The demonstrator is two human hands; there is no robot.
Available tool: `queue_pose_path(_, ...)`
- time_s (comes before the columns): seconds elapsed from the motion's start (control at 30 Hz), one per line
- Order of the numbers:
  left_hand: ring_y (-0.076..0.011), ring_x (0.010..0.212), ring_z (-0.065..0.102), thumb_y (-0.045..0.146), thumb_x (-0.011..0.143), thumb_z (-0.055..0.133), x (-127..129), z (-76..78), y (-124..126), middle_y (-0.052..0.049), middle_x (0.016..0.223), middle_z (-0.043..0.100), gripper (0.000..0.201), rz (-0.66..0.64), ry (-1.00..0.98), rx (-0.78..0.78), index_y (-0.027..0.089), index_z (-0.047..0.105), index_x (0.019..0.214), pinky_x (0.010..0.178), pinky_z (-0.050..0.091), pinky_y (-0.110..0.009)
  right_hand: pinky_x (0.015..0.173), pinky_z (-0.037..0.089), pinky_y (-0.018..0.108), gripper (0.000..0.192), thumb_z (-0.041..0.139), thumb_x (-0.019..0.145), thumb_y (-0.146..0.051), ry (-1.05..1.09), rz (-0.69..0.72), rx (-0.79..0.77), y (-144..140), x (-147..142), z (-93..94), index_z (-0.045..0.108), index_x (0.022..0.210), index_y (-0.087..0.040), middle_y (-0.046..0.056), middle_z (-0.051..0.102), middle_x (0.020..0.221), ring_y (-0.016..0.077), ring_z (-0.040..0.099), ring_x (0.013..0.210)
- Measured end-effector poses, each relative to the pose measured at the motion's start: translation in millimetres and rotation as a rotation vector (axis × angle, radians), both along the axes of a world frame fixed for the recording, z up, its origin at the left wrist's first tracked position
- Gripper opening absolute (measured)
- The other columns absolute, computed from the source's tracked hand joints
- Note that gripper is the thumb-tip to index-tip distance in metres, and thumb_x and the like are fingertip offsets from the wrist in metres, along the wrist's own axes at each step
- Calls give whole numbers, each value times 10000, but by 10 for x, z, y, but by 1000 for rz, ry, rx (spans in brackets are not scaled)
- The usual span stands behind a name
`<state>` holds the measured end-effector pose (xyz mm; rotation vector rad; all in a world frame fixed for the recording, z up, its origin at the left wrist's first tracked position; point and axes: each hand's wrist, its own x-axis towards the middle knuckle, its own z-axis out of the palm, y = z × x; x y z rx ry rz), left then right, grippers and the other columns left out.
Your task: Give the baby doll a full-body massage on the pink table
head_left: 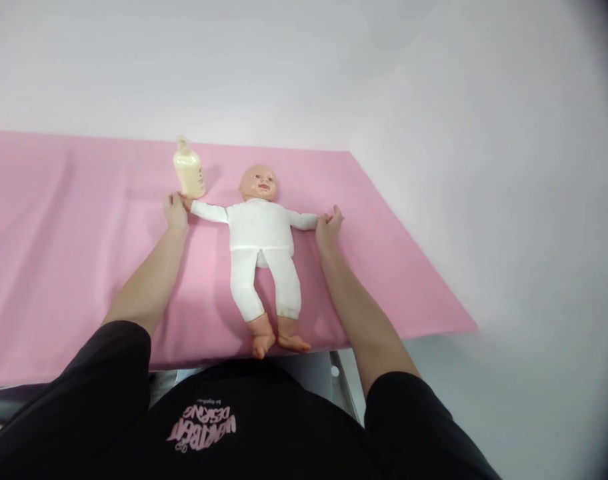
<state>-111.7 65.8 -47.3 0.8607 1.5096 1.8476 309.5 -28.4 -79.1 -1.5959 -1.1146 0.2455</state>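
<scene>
A baby doll (261,227) with a white cloth body lies face up on the pink-covered table, its feet toward me and both arms stretched out sideways. My left hand (175,211) is closed on the doll's hand at the left. On the other side, my right hand (329,228) grips the end of the opposite doll arm, with some fingers sticking up; the doll's hand there is hidden. Just beyond my left hand stands a bottle (189,172) of pale yellow liquid with a pump-like top, leaning a little in view.
The pink cover (384,280) spreads over the table, whose near edge runs just in front of my body. White walls (509,167) border the table at the back and the right.
</scene>
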Motion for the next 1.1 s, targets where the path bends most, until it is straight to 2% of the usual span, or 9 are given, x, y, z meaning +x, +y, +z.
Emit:
queue_pose_path(0.13, -173, 957, 669, 66, 947, 395, -125, -20, -85, -64, 953, 661, 227, -18, 159, -53, 195, 567, 874, 1022, 518, -327, 1306, 138, 703, 631, 469, 964, -461, -74, 122, 1, -335, -324, 213, 395, 1542, -220, 154, 380, 1676, 326, 215, 1640)
queue_pose_path(0.3, -266, 1296, 581, 54, 863, 500, -129, -9, -352, -152, 1280, 630, 293, -98, 471, -123, 174, 609, 1107, 1232, 388, -470, 1317, 346, 470, 489, 540, 982, -578, -226, 662, 49, -797, -734, 502, 666, 1312, -241, 126, 602, 1530, 265, 495, 1508)
queue_pose_path(0.4, -358, 1592, 273, 93, 833, 588, 17, 27, -668, -245, 1587, 382, 462, -122, 689, -194, 110, 563, 1294, 1339, 172, -546, 1324, 323, 525, 396, 538, 1008, -474, -376, 946, -36, -951, -919, 621, 696, 1298, -255, 85, 537, 1614, 263, 358, 1608)
queue_pose_path(0.5, -403, 1658, 31, 181, 855, 643, 294, 40, -1171, -267, 1725, 140, 642, -326, 776, -208, 69, 456, 1459, 1345, 47, -592, 1334, 245, 590, 401, 515, 1000, -330, -499, 1086, -86, -946, -1011, 647, 674, 1359, -249, 74, 524, 1633, 275, 355, 1611)
queue_pose_path(0.57, -374, 1666, 43, 278, 897, 644, 520, 30, -1582, -230, 1739, 186, 659, -505, 623, -247, 107, 432, 1496, 1355, 74, -567, 1337, 206, 603, 456, 526, 975, -282, -525, 1103, -108, -886, -1029, 622, 641, 1416, -262, 59, 514, 1643, 273, 360, 1609)
queue_pose_path(0.67, -335, 1579, 366, 394, 935, 607, 820, 32, -2179, -160, 1640, 450, 617, -808, 166, -223, 190, 451, 1496, 1320, 281, -543, 1332, 207, 598, 514, 533, 946, -241, -512, 1090, -112, -799, -1027, 566, 617, 1452, -274, 51, 500, 1654, 262, 361, 1609)
queue_pose_path(0.77, -287, 1429, 571, 399, 920, 667, 965, 104, -2578, -87, 1517, 611, 530, -914, -330, -297, 256, 557, 1418, 1234, 449, -473, 1324, 228, 596, 526, 524, 938, -210, -506, 1056, -87, -772, -1017, 520, 619, 1451, -275, 59, 520, 1639, 256, 386, 1596)
queue_pose_path(0.9, -320, 1149, 745, 478, 923, 673, 937, 229, -2771, -141, 1137, 803, 382, -1194, -667, -588, 163, 736, 1130, 1126, 530, -487, 1316, 268, 573, 491, 522, 965, -220, -508, 1036, -26, -825, -967, 487, 621, 1444, -260, 84, 541, 1621, 243, 424, 1574)
queue_pose_path(1.1, -267, 1172, 739, 418, 826, 841, 900, 295, -2931, -93, 1194, 797, 414, -1573, -760, -612, 233, 754, 1186, 1072, 537, -399, 1321, 275, 554, 563, 506, 964, -190, -671, 1157, 80, -1115, -956, 586, 535, 1525, -224, 104, 539, 1620, 235, 405, 1584)
